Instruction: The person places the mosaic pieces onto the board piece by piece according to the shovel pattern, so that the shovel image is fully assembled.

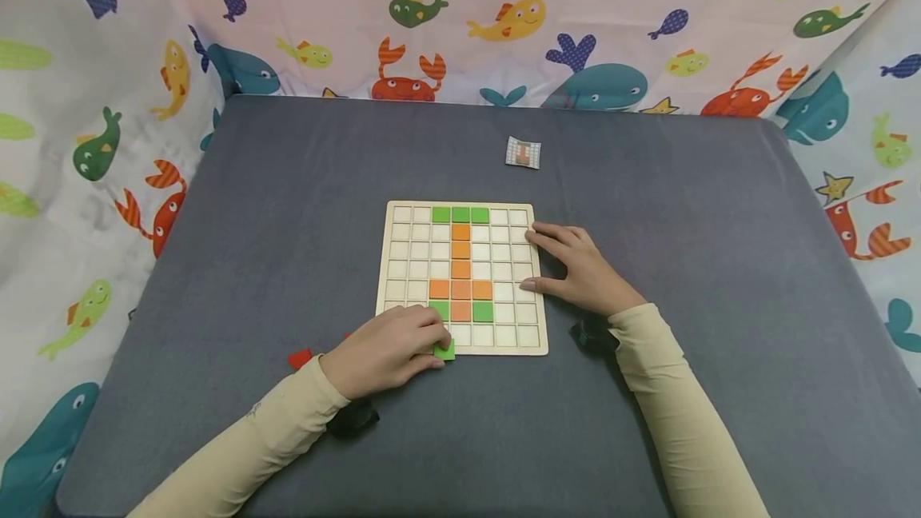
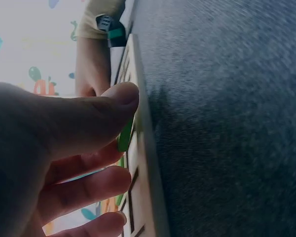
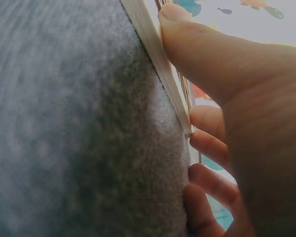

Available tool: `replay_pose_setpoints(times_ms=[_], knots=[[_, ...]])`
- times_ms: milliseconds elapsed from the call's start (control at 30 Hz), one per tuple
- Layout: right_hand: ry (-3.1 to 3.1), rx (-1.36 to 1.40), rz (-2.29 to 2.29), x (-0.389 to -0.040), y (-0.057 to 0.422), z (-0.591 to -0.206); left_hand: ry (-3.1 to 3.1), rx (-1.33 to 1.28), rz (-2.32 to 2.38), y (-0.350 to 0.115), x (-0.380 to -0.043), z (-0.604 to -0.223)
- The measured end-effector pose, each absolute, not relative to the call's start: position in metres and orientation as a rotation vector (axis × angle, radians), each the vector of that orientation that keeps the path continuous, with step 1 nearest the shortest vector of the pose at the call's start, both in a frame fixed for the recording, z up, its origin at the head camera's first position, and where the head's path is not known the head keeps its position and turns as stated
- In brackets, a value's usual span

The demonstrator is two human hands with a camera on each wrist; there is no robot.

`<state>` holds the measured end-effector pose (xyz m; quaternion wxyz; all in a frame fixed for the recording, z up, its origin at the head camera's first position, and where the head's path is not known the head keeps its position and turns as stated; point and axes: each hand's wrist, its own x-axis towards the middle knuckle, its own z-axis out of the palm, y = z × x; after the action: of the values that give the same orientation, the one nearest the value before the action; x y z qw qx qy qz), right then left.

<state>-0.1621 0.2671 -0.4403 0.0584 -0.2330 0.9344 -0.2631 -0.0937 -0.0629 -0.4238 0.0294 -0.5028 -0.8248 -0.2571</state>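
Observation:
A wooden grid board lies flat on the table, with green tiles in its far row and orange tiles down the middle. Green and orange tiles also fill part of a nearer row. My left hand pinches a green tile between thumb and fingers at the board's near edge. In the left wrist view this green tile is tilted under the thumb. At the board's right edge rests my right hand, its fingers spread and touching the rim, holding no tile.
A red tile lies left of the board, partly beside the left sleeve. Past the board, a small card with a printed grid pattern sits on the grey table. A curtain with sea animals stands behind the table.

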Motion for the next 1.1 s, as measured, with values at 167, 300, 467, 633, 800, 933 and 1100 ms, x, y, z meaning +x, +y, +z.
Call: replay_pose_setpoints(times_ms=[167,300,467,633,800,933,1100], knots=[[2.839,-0.693,-0.784,-0.163,0.268,-0.44,-2.528,-1.557,-0.71,-0.058,-0.095,-0.426],[2.847,-0.697,-0.774,-0.163,0.269,-0.44,-2.539,-1.568,-0.676,-0.053,-0.098,-0.425],[2.844,-0.7,-0.778,-0.163,0.269,-0.441,-2.53,-1.574,-0.684,-0.048,-0.102,-0.425],[2.842,-0.707,-0.797,-0.164,0.268,-0.444,-2.534,-1.568,-0.671,-0.044,-0.103,-0.425],[2.847,-0.718,-0.798,-0.164,0.268,-0.445,-2.543,-1.535,-0.674,-0.04,-0.103,-0.426],[2.848,-0.711,-0.797,-0.163,0.268,-0.444,-2.549,-1.505,-0.719,-0.039,-0.104,-0.427],[2.838,-0.707,-0.803,-0.164,0.268,-0.444,-2.537,-1.478,-0.752,-0.038,-0.104,-0.428]])
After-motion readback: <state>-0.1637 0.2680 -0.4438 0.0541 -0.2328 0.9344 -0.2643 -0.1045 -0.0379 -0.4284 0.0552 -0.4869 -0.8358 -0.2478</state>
